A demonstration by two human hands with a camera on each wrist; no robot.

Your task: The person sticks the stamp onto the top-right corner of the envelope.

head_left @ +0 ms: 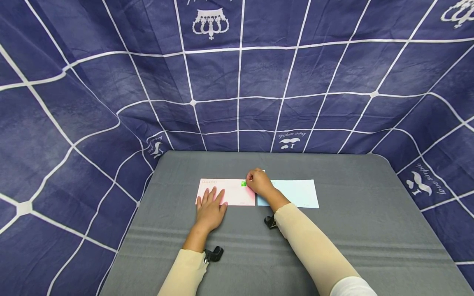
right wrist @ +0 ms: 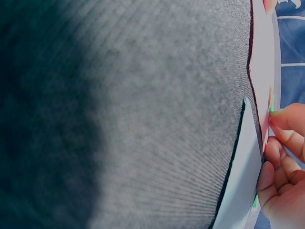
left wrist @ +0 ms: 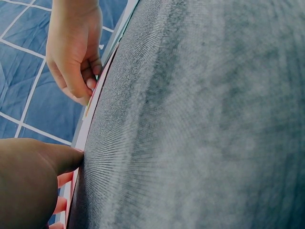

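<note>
A pink envelope (head_left: 235, 198) with a row of small printed boxes lies flat on the grey cloth. My left hand (head_left: 210, 211) rests on its lower left part, fingers straight and spread, thumb at the near edge. At the envelope's upper right corner is a small green stamp (head_left: 243, 183). My right hand (head_left: 260, 181) pinches the stamp at its right side, with curled fingers; in the right wrist view a fingertip (right wrist: 275, 114) meets the green edge. Beneath my right wrist lies a light blue envelope (head_left: 296, 193), partly covered by the forearm.
Both envelopes lie side by side on a table with a grey cloth (head_left: 355, 205). A small white edge (head_left: 264, 170) shows behind my right hand, mostly hidden. Dark blue curtains (head_left: 266, 82) with white lines hang behind the table and at both sides.
</note>
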